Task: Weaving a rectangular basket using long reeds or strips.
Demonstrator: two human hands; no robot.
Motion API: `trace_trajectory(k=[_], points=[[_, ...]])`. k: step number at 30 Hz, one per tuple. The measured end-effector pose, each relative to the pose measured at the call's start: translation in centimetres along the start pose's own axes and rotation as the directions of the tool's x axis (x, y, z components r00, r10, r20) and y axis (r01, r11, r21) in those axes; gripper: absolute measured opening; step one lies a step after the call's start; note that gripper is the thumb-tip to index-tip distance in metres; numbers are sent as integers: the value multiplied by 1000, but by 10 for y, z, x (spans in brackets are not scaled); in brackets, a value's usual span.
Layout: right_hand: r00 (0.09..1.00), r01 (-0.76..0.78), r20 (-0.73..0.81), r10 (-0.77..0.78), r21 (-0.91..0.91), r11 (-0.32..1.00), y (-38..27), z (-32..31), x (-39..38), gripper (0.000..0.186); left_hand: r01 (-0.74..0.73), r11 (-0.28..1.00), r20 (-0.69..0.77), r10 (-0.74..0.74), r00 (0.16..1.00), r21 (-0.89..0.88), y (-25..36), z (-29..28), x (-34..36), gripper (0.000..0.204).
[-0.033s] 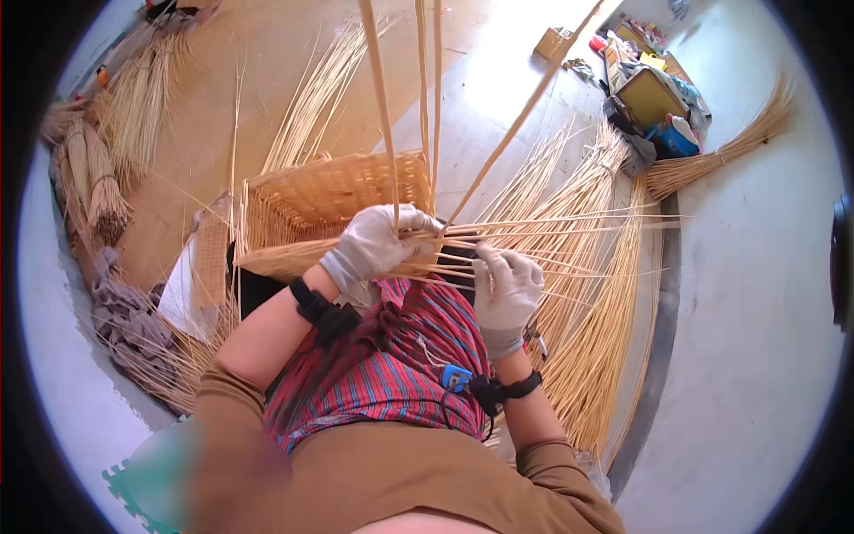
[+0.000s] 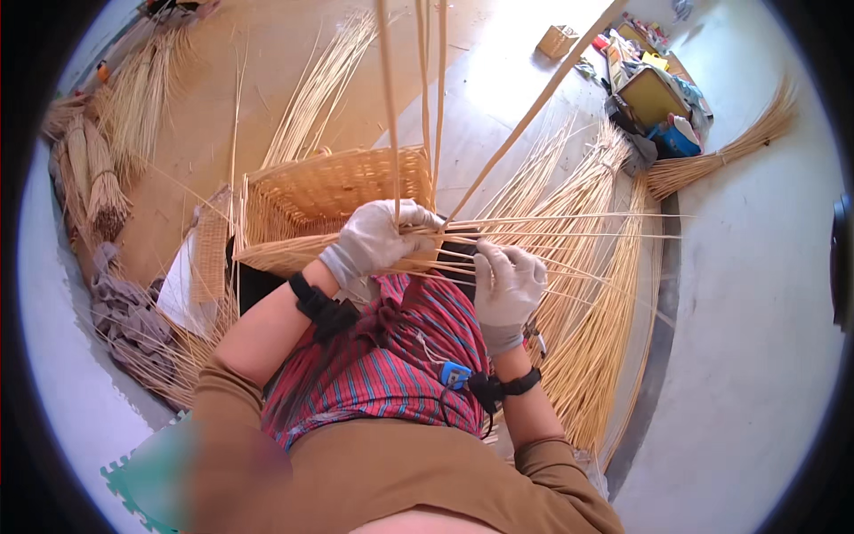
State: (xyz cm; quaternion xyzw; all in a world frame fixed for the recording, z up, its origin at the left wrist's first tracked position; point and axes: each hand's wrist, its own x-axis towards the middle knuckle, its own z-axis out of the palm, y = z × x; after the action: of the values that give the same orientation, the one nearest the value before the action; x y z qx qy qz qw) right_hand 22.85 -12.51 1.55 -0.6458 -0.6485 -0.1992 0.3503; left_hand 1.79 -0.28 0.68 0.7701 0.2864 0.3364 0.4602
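Observation:
A wicker basket [image 2: 311, 200], box-shaped and open, lies in front of me with its mouth turned up and to one side. At its near right corner my left hand [image 2: 378, 238], in a pale work glove, is closed on the woven cane edge. Loose cane strands [image 2: 551, 221] fan out to the right from that corner. Among their lower ends my right hand [image 2: 510, 289], also gloved, has its fingers bent and pinched on a strand. Several thicker upright canes [image 2: 390, 107] rise from the corner. My fingers partly hide the weaving there.
Bundles of long cane [image 2: 592, 356] lie on the floor to the right, and others [image 2: 107, 187] stand along the left wall. A grey cloth [image 2: 133, 320] lies at the left. Further off are a small wicker box [image 2: 557, 42] and a cluttered crate [image 2: 649, 93].
The tall upright canes have shifted slightly to the right. My right hand has moved a little to the right; my left keeps its place on the basket corner.

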Motion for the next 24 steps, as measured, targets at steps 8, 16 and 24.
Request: trace_trajectory(k=[8,16,24], points=[[924,-207,374,76,323,923,-16,-4,-13,20,-66,992,15,64,998,110,0,-2,-2,26],[930,-167,365,38,331,929,-15,11,-12,45,-11,998,1,11,1000,69,-4,1,-4,26],[923,-164,383,-28,460,873,-4,30,-1,43,28,1000,-41,-28,999,-13,-8,3,0,25]])
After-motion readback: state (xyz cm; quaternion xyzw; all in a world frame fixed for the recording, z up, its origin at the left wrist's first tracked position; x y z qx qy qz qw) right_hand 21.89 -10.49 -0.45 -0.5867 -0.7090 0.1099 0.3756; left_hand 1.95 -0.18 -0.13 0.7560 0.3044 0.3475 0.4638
